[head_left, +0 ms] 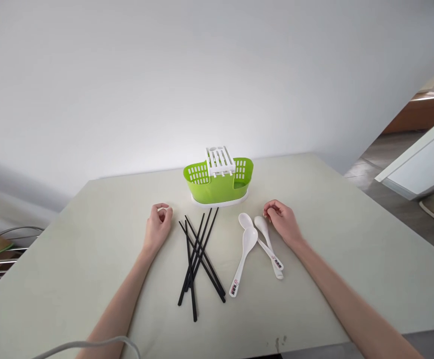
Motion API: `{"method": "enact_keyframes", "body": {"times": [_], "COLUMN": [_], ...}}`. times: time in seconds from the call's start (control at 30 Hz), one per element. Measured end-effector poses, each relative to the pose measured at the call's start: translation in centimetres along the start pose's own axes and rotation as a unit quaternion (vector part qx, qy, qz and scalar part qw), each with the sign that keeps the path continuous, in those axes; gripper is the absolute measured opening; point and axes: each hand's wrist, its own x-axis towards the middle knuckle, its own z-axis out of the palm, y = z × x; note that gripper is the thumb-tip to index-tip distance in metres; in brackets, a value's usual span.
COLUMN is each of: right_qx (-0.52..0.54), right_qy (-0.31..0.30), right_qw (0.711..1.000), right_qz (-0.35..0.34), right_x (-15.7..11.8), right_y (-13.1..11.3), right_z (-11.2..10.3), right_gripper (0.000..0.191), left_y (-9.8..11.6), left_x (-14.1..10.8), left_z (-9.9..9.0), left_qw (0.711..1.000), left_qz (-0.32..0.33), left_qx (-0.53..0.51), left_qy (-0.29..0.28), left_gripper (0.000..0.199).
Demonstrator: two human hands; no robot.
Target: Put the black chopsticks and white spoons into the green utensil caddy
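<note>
My left hand (159, 225) rests on the table, fingers curled in with nothing visible in them, just left of several black chopsticks (198, 252) that lie crossed in a loose pile. On the other side, my right hand (283, 222) is also curled and holds nothing I can see. It lies right beside three white spoons: one with its bowl toward me (249, 240), one partly under it (245, 220), and a third (262, 225) closest to my fingers. Behind these stands a green slotted cutlery basket (217, 192) with a white base and a white slotted piece (220, 160) across its top.
The pale table (306, 299) meets a white wall (217, 75) at the back. A grey cable (89, 343) crosses over my left forearm. Off the left edge is a metal rack (0, 262); to the right, a white panel (422, 164) stands above the floor.
</note>
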Motion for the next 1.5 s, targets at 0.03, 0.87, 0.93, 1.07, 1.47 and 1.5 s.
{"method": "enact_keyframes", "body": {"times": [0.03,0.87,0.93,1.07,1.47,1.5], "right_qx": [-0.004,-0.028,-0.030,-0.030,-0.035,-0.037], "right_qy": [0.002,0.021,0.021,0.024,0.015,0.012], "right_qw": [1.000,0.999,0.999,0.999,0.999,0.999], "right_qz": [0.002,0.018,0.018,0.012,0.010,0.011], "right_x": [-0.1,-0.6,-0.7,-0.7,-0.5,-0.5], "right_y": [0.0,-1.0,-1.0,-1.0,-0.6,-0.6], "right_z": [0.0,-0.1,-0.1,-0.2,-0.3,-0.3], "right_gripper": [0.011,0.010,0.011,0.011,0.011,0.011], "left_y": [0.2,2.8,3.0,2.7,2.2,2.2], "left_x": [-0.2,-3.8,-4.0,-3.9,-3.7,-3.6], "left_z": [0.1,2.3,2.4,2.4,2.3,2.2], "left_qw": [1.000,0.988,0.987,0.987,0.992,0.993], "left_qz": [0.005,0.010,0.010,0.018,-0.006,-0.005], "left_qx": [0.015,0.146,0.155,0.153,0.116,0.108], "left_qy": [-0.004,-0.042,-0.043,-0.048,-0.047,-0.048], "left_gripper": [0.029,0.040,0.040,0.033,0.031,0.031]}}
